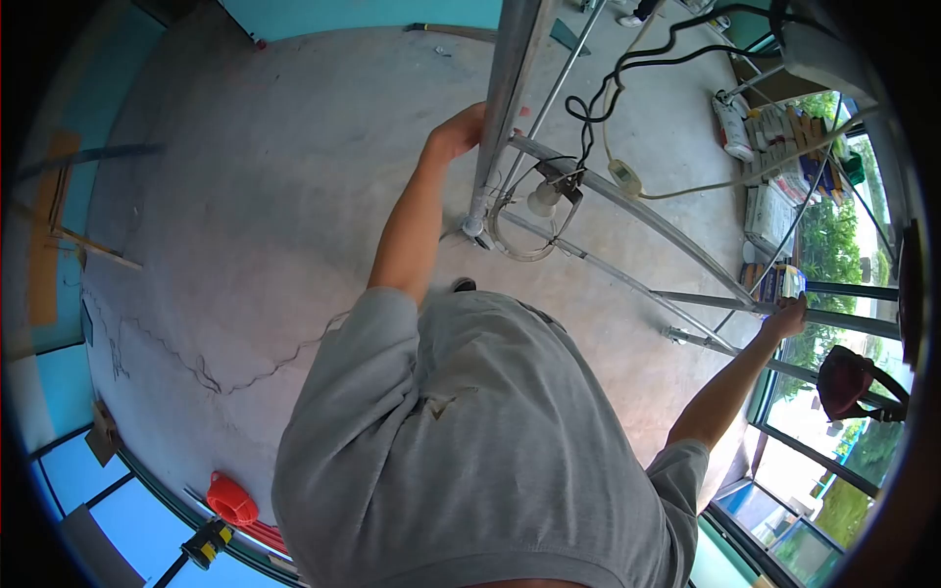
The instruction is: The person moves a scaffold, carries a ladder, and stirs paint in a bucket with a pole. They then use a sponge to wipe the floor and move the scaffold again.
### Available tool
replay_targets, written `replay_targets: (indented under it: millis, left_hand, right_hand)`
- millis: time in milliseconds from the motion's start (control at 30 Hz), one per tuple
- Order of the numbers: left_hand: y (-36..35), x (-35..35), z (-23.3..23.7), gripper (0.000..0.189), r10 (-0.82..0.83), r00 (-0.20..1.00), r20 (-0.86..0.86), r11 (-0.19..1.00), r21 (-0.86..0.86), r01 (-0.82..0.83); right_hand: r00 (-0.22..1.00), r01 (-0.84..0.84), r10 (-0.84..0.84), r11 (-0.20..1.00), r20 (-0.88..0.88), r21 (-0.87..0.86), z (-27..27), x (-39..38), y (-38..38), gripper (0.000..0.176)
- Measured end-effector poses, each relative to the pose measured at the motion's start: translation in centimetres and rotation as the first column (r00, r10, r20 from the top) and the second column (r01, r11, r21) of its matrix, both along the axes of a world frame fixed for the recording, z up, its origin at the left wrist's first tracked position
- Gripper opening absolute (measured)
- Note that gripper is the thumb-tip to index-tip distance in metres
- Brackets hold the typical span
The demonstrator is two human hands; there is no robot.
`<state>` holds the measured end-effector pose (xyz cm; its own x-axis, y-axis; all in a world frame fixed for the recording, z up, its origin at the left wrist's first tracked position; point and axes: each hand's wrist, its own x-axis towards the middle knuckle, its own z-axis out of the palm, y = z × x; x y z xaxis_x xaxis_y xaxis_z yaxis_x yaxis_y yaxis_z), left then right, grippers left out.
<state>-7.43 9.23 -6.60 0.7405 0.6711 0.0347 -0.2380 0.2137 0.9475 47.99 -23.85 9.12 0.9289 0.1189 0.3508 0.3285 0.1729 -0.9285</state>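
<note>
My left hand (459, 133) is at the wide metal upright (510, 73) of a scaffold frame, its fingers partly hidden behind the post. Off to the right, my right hand (787, 317) is closed around a horizontal scaffold tube (845, 321). Between the two hands, a slanting metal crossbar (652, 218) runs across the frame. A work lamp with a white bulb (542, 200) and a round guard hangs from this bar, close to my left hand. The foot of the upright ends in a caster (474, 229) above the floor.
Black cable (588, 103) loops over the frame, and a pale cord carries an inline switch (624, 176). Stacked boxes and bags (774, 216) line the window side. A dark red bag (845, 382) hangs at right. A red hard hat (232, 498) and loose wire (211, 382) lie left.
</note>
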Motion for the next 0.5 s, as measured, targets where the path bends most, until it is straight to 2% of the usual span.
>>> replay_targets:
  millis: [67,133,233,267,300,333,400,433,467,500]
  left_hand:
    - [1.2,2.1,-1.1,0.058,-0.113,0.989,-0.095,0.974,0.187,0.129]
    - [1.7,2.8,-2.9,0.061,-0.055,0.990,-0.127,0.965,0.249,0.086]
    - [3.4,2.8,-2.9,0.083,0.066,0.948,-0.313,0.991,0.129,-0.026]
    - [6.8,2.1,-5.0,0.090,0.276,0.865,-0.419,0.949,0.262,-0.175]
    - [10.1,1.5,-7.2,0.098,0.465,0.725,-0.508,0.876,0.383,-0.294]
    - [14.4,0.1,-11.1,0.104,0.813,0.408,-0.415,0.561,0.744,-0.362]
    - [17.9,-8.8,-9.8,0.095,0.854,0.152,-0.498,0.516,0.777,-0.360]
    - [17.6,-12.9,-6.3,0.087,0.830,0.043,-0.556,0.527,0.757,-0.388]
    - [18.2,-17.2,-5.1,0.079,0.878,-0.066,-0.475,0.430,0.841,-0.329]
    - [16.9,-21.0,-1.9,0.072,0.877,-0.207,-0.433,0.400,0.898,-0.183]
  right_hand:
    - [1.000,-0.003,0.002,1.000,-0.008,-0.027,-0.2,0.5,-0.6,0.033]
    - [1.000,-0.005,0.004,0.999,-0.022,-0.032,-0.5,0.1,-0.8,0.033]
    - [0.999,-0.036,0.035,0.999,-0.014,-0.039,-0.6,0.0,-0.9,0.033]
    - [0.999,-0.047,0.047,0.998,-0.007,-0.045,-0.5,0.1,-1.2,0.032]
    - [0.998,-0.058,0.058,0.997,-0.003,-0.051,-0.4,0.2,-1.3,0.032]
    - [0.998,-0.057,0.057,0.997,-0.005,-0.052,-0.3,0.3,-1.1,0.033]
    - [0.998,-0.060,0.060,0.997,-0.019,-0.052,-0.3,0.6,-1.1,0.032]
    - [0.997,-0.067,0.066,0.996,-0.027,-0.052,-0.4,1.0,-1.0,0.032]
    - [0.999,-0.040,0.039,0.998,-0.020,-0.054,-0.5,1.1,-0.7,0.030]
    - [1.000,-0.011,0.010,0.998,-0.017,-0.060,-0.5,1.0,-0.6,0.029]
